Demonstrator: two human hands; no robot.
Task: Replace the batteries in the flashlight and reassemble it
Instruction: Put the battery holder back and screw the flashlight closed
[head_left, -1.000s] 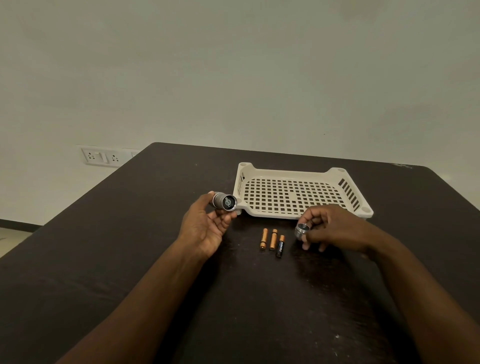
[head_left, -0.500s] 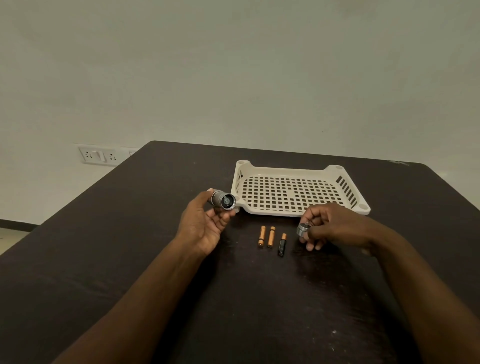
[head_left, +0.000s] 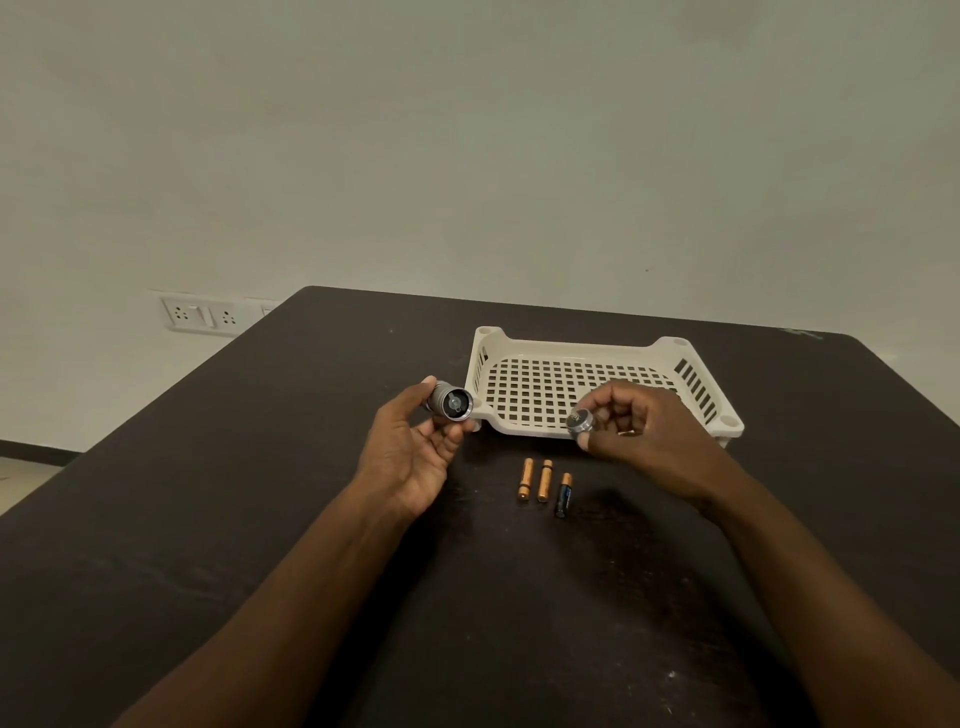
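Observation:
My left hand grips a short grey flashlight body, held above the table with its open end turned toward me. My right hand pinches the small round metal cap between thumb and fingers, lifted in front of the tray's near edge. On the table between my hands lie three small batteries side by side: two copper-coloured ones and one black with a copper tip.
A cream perforated plastic tray stands on the dark table just behind my hands. A wall socket plate sits on the wall at left. The table's far edge meets a plain wall.
My right hand has lifted the cap off the table and up toward the tray's front edge. My left hand holds the flashlight body almost where it was.

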